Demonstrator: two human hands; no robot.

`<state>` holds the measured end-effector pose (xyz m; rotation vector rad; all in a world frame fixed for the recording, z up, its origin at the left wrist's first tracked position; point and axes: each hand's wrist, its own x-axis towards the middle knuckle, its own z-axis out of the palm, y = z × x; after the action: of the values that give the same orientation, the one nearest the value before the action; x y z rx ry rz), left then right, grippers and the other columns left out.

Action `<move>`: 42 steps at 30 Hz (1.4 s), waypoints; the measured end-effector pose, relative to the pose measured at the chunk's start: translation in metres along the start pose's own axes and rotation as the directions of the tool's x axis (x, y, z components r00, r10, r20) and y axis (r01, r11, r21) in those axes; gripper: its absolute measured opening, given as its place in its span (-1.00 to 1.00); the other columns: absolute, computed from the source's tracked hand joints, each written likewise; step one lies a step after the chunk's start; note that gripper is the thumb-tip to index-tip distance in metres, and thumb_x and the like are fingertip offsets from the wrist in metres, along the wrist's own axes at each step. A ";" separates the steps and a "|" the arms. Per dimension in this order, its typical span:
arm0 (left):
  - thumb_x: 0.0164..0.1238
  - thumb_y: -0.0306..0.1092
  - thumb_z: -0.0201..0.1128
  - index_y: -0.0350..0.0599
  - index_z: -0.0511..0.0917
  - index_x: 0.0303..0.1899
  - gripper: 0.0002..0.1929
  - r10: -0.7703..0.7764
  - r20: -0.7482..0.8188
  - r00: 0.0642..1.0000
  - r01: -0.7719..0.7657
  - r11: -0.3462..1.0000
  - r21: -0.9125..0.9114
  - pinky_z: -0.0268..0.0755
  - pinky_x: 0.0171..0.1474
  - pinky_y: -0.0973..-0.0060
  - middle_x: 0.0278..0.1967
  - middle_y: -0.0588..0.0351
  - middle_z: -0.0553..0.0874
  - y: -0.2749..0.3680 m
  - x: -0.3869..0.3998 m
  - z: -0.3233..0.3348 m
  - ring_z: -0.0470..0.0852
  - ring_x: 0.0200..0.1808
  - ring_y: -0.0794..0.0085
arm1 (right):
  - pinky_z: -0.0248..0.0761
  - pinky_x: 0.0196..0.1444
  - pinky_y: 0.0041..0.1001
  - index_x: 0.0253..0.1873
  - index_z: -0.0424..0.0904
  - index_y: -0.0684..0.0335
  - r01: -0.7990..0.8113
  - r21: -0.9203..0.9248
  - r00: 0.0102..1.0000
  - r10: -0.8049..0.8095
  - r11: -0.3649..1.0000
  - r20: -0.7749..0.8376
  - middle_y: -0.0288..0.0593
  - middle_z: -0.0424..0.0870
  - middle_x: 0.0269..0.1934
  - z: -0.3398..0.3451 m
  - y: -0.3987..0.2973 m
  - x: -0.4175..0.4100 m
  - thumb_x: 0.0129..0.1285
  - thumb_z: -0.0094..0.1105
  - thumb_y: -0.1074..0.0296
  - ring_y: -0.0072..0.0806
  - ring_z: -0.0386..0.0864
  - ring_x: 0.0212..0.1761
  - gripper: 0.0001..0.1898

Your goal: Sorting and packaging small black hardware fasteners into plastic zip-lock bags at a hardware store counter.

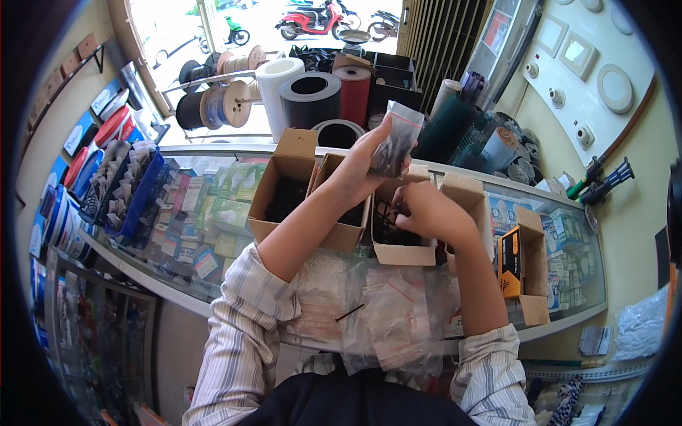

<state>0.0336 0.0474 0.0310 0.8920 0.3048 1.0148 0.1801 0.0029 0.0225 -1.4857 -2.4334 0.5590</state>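
Observation:
My left hand (pixel 356 170) holds up a clear zip bag (pixel 398 136) with a red seal line and dark screws in its lower part. Just below it, my right hand (pixel 434 213) reaches into an open cardboard box (pixel 403 254) of black screws (pixel 384 217). Its thumb and fingers are pinched around something dark, which looks like screws; the fingertips are partly hidden. To the left stands another open box (pixel 285 210) with dark contents, beside a box (pixel 346 239) half covered by my left forearm. Empty-looking zip bags (pixel 397 314) are heaped nearer me, with one long black screw (pixel 349 313) on them.
All this rests on a glass display counter (pixel 186 290) with boxed light bulbs inside. An orange-black carton (pixel 510 261) stands at the right, a blue basket (pixel 152 183) of small packets at the left. Behind the counter are large rolls of sheeting (pixel 310 101) and cable spools (pixel 224 106).

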 end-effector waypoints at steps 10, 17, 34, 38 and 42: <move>0.36 0.10 -0.14 -0.25 0.32 0.08 -0.45 0.067 -0.023 0.997 -0.068 0.997 -0.046 0.38 -0.21 0.48 -0.30 0.14 0.51 -0.001 0.005 -0.006 0.50 -0.36 0.49 | 0.40 -0.35 -0.63 -0.29 0.52 0.44 0.031 0.502 0.999 -0.004 0.864 -0.053 -0.19 0.58 -0.48 -0.047 0.004 -0.013 0.01 0.22 0.45 -0.61 0.54 -0.45 -0.81; 0.34 0.09 -0.09 -0.24 0.39 -0.03 -0.49 -0.087 0.078 0.993 0.086 0.996 0.024 0.41 -0.28 0.54 -0.32 0.13 0.55 -0.003 0.002 -0.008 0.53 -0.38 0.52 | 0.42 -0.30 -0.69 -0.26 0.53 0.38 0.099 0.660 0.967 0.083 0.744 -0.239 -0.27 0.59 -0.42 -0.076 -0.007 -0.030 0.11 0.22 0.46 -0.68 0.54 -0.40 -0.86; 0.36 0.04 -0.09 -0.21 0.41 -0.04 -0.54 -0.209 0.215 0.954 0.175 0.971 0.165 0.41 -0.28 0.65 -0.34 0.19 0.56 -0.003 -0.007 0.003 0.52 -0.39 0.61 | 0.49 -0.11 -0.65 -0.16 0.50 0.42 0.508 0.828 0.762 0.324 0.238 -0.561 -0.15 0.60 -0.27 -0.070 0.012 -0.015 0.16 0.15 0.50 -0.55 0.58 -0.26 -0.84; 0.37 0.03 -0.09 -0.21 0.40 -0.02 -0.55 -0.203 0.233 0.951 0.166 0.972 0.169 0.41 -0.26 0.65 -0.32 0.18 0.56 -0.004 -0.005 0.001 0.53 -0.37 0.61 | 0.49 -0.12 -0.64 -0.16 0.50 0.42 0.514 0.831 0.755 0.347 0.214 -0.557 -0.14 0.60 -0.26 -0.072 0.013 -0.018 0.17 0.14 0.50 -0.53 0.59 -0.25 -0.84; 0.37 0.02 -0.08 -0.21 0.39 0.01 -0.55 -0.187 0.253 0.949 0.147 0.975 0.170 0.42 -0.25 0.64 -0.30 0.18 0.56 -0.004 -0.006 0.002 0.53 -0.36 0.61 | 0.48 -0.15 -0.65 -0.17 0.51 0.42 0.407 0.831 0.798 0.294 0.379 -0.525 -0.14 0.61 -0.29 -0.069 0.005 -0.017 0.17 0.14 0.49 -0.55 0.58 -0.27 -0.84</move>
<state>0.0337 0.0407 0.0280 1.1070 0.2246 0.7102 0.2190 0.0034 0.0818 -0.8072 -1.1714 1.0136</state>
